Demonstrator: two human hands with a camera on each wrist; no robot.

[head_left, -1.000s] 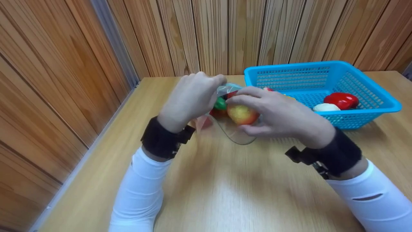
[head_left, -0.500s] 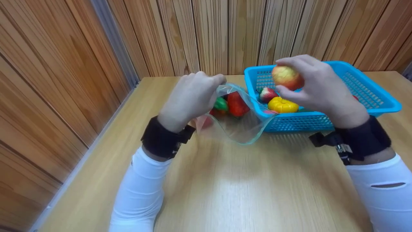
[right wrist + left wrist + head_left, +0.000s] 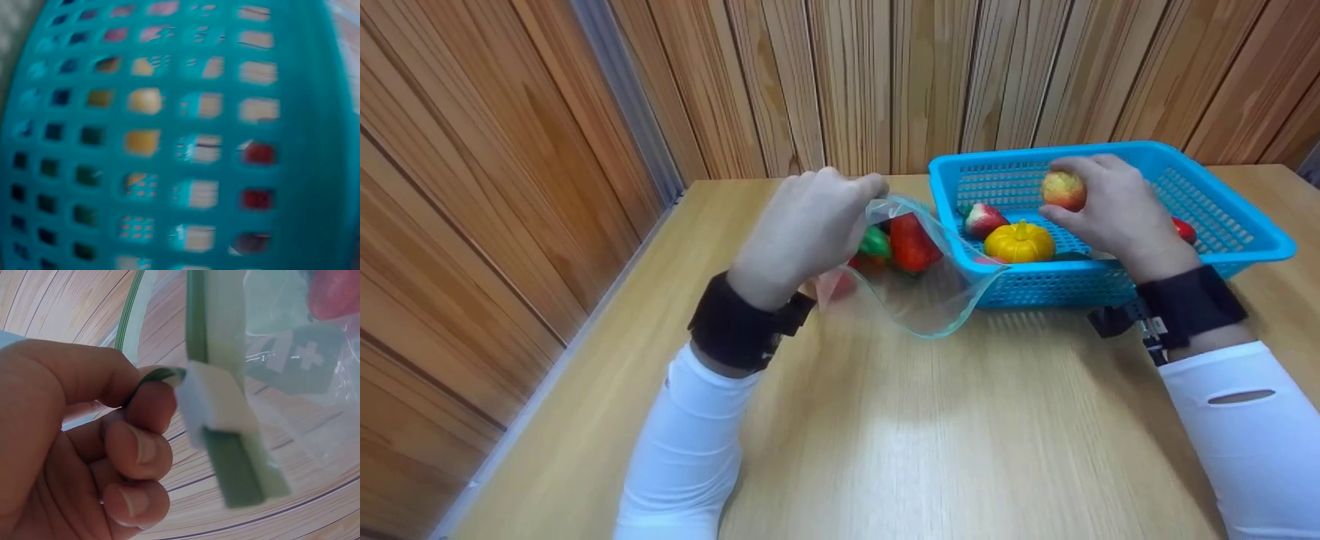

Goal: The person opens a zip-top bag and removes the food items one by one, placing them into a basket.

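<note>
Over the basket, the right hand grips the apple, which a second ago sat at the mouth of the bag; it has been carried across and lowered among the fruit. The left hand still pinches the bag's rim, holding it open on the desk, so the unloading looks underway.

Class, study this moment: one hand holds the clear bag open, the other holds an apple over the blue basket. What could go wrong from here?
1. The left hand only pinches the clear bag by its top edge; a slip could let the mouth fall shut.
2. The right hand holds the apple at its fingertips above the blue basket; let go there, it might knock the yellow pumpkin or strawberry.
</note>
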